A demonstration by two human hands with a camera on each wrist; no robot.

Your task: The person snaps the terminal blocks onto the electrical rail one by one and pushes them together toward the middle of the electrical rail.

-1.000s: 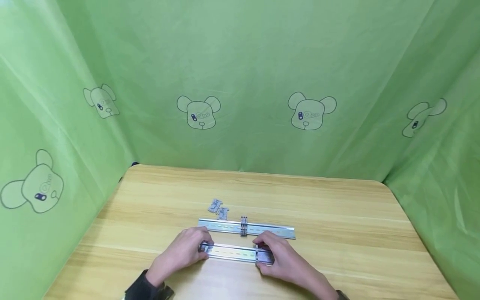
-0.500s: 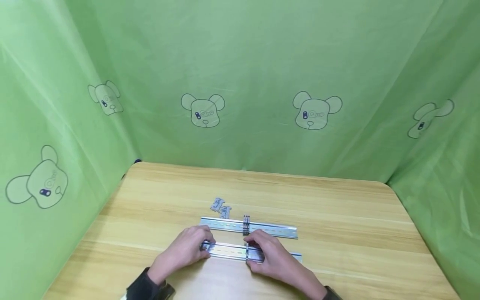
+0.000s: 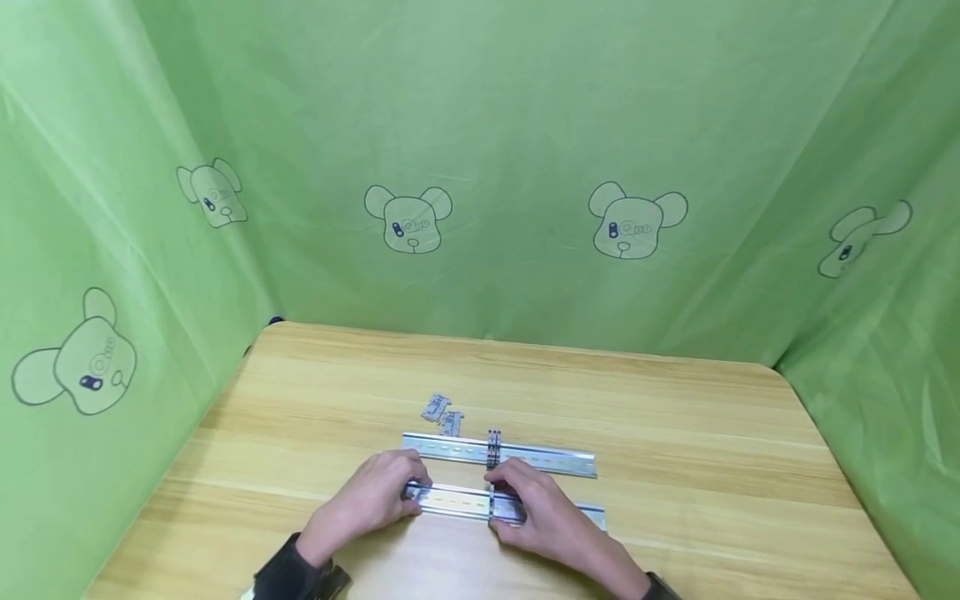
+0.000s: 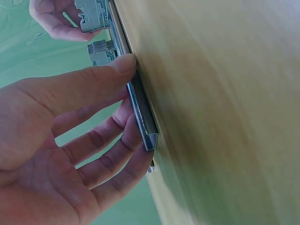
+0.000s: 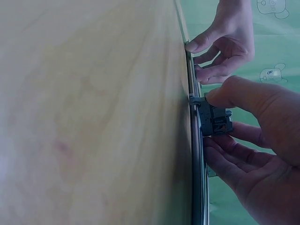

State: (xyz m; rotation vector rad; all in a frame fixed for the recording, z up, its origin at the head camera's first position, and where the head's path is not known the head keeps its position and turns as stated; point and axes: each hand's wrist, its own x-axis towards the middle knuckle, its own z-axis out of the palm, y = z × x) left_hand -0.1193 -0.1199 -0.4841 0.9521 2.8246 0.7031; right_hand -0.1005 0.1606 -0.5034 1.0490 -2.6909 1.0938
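Two slotted metal DIN rails lie roughly parallel on the table. At the near DIN rail (image 3: 453, 502), my left hand (image 3: 367, 498) grips the left end, thumb on the near edge and fingers along the far edge, as the left wrist view shows. My right hand (image 3: 553, 515) pinches a grey terminal block (image 5: 215, 119) between thumb and fingers. That block stands upright across the near rail, close to its middle; its foot meets the rail in the right wrist view. Whether it is latched I cannot tell.
Behind lies the far DIN rail (image 3: 444, 448), carrying a small group of upright terminal blocks (image 3: 492, 448). Two loose terminal blocks, a left one (image 3: 436, 407) and a right one (image 3: 452, 423), lie flat beyond it. Green curtain (image 3: 510, 275) surrounds the wooden table (image 3: 675, 417).
My right hand has slid left along the near rail with the terminal block, baring the rail's right end. Over the last half second it barely moves. My left hand keeps its grip.
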